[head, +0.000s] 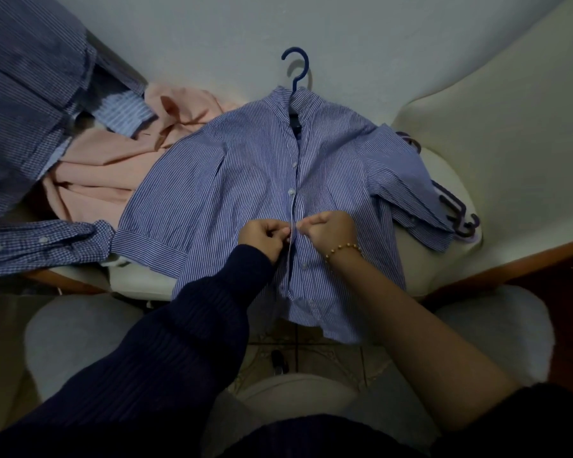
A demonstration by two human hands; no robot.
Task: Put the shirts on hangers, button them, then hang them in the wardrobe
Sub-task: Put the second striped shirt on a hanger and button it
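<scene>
**Both hands pinching the shirt front**

The left hand (262, 238) and right hand (328, 233), fingers curled, each pinch a front edge of the striped shirt (245, 180) midway down. It lies flat on a cream cushion (437, 259) over a blue hanger (294, 84). A pink shirt (113, 163) lies left, spare hangers (458, 214) right.

Shirt pile (96, 166) crowds left; spare hangers (458, 214), perhaps three, block right.

The blue-and-white striped cloth shirt (245, 166) looks thin, woven and matt. The blue plastic hanger (296, 69) is smooth, the peach cloth garment (113, 160) soft and matt, the cream cushion (477, 127) smooth and leather-like, and the gold beaded bracelet (343, 250) shiny.
</scene>
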